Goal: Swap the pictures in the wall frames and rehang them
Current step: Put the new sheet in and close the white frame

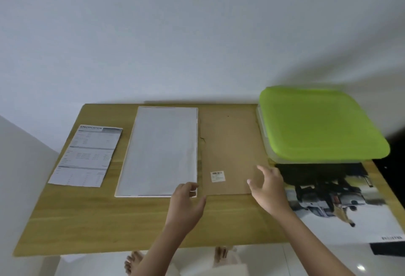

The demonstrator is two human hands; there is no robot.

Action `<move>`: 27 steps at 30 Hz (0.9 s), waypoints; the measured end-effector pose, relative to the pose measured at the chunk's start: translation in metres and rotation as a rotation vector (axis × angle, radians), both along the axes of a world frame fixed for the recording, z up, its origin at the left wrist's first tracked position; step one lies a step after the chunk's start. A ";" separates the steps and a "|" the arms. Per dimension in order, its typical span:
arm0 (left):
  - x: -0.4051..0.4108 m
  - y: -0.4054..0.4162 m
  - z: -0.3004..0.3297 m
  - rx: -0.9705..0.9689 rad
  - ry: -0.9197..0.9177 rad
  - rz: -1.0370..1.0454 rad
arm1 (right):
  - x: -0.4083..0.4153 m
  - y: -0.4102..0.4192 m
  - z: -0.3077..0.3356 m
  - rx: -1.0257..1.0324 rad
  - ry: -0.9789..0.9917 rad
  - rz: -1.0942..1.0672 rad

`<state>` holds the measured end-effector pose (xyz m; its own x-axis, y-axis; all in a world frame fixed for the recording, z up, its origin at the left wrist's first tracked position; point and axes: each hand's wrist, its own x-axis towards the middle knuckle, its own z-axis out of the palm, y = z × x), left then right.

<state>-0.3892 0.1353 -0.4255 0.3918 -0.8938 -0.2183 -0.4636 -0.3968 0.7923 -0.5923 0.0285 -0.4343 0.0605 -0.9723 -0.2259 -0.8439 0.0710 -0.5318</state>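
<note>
A white-rimmed frame [160, 150] lies flat on the wooden table [109, 221], showing a pale grey sheet. Right of it lies a brown backing board [230, 144] with a small barcode sticker [217, 176]. My left hand [186, 205] has its fingers curled at the frame's near right corner, touching its edge. My right hand [267, 188] hovers with relaxed fingers over the board's near right corner. A printed picture [341, 205] in black, grey and white lies at the right. A printed specification sheet [87, 155] lies at the left.
A clear plastic box with a green lid [317, 122] stands at the back right, over the picture's far end. The white wall rises behind the table. My bare feet [133, 262] show on the white floor below the table's near edge.
</note>
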 end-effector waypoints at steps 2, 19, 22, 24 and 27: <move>-0.016 -0.003 -0.001 0.013 -0.049 0.004 | -0.009 -0.001 -0.001 0.000 0.022 0.009; -0.038 -0.039 0.000 0.260 -0.033 0.189 | -0.028 -0.028 -0.003 0.194 -0.155 -0.113; -0.027 -0.038 0.003 0.206 0.029 0.208 | -0.033 -0.031 -0.011 0.176 -0.218 -0.112; -0.021 -0.036 0.007 0.168 0.047 0.209 | -0.031 -0.029 -0.010 0.154 -0.254 -0.110; -0.012 -0.029 0.012 0.109 0.048 0.209 | -0.025 -0.020 -0.001 0.121 -0.321 -0.102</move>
